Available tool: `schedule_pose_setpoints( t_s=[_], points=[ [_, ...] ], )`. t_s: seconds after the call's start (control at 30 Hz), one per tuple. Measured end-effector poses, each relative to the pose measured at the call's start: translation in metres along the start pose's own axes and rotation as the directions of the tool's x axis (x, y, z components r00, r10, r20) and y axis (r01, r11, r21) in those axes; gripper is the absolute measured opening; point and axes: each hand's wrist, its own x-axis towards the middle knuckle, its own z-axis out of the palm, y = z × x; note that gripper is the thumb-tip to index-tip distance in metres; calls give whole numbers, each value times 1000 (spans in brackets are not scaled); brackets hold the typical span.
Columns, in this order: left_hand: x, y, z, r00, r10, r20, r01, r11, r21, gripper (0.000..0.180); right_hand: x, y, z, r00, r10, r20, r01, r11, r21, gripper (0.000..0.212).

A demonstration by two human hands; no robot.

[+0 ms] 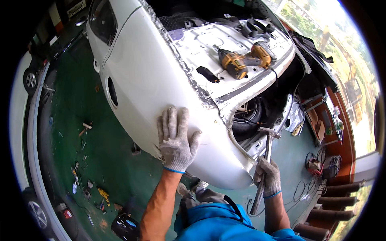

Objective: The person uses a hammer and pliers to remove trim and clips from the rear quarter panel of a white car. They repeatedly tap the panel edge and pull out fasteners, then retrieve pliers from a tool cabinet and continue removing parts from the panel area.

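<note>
My left hand [177,140], in a grey knitted work glove, lies flat on the white rear panel of a car body [140,76], its fingers stretched out. My right hand [268,176], gloved the same way, is wrapped round the metal handle of a body hammer [268,148]. The hammer stands nearly upright, head on top, beside the open trunk edge, with its handle end below my fist. Inside the trunk opening a dark tyre [249,122] shows in part. Torn or chipped edging runs along the panel's lower left side, close to my left wrist.
A yellow and black cordless power tool [241,62] lies on the bare metal rear shelf, near loose dark straps [257,29]. Scattered tools [103,197] lie on the green floor at left. Gas cylinders [331,215], cables and a shelf cart [323,116] stand at right.
</note>
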Motion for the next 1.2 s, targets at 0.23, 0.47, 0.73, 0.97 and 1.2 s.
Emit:
schedule_pose_setpoints(
  t_s=[0.23,0.47,0.73,0.97,1.2],
  points=[
    [5,-7,-2,1000,7,-26,-5,998,62,72,-45,7,-28,993,-74,-92,75,997,9,22],
    [8,37,-6,995,102,-4,-103,993,-51,61,-79,8,-59,990,-113,-78,107,990,-88,26],
    [11,58,13,969,248,-24,-248,968,-27,38,-51,-14,-56,999,-37,-14,34,982,-187,32],
    [7,60,14,995,24,-101,-23,1000,6,47,19,-39,-78,967,116,228,-41,950,-308,26],
    [2,66,16,973,-212,-90,220,971,91,54,104,-51,-100,885,175,432,44,891,-451,28]
  ],
)
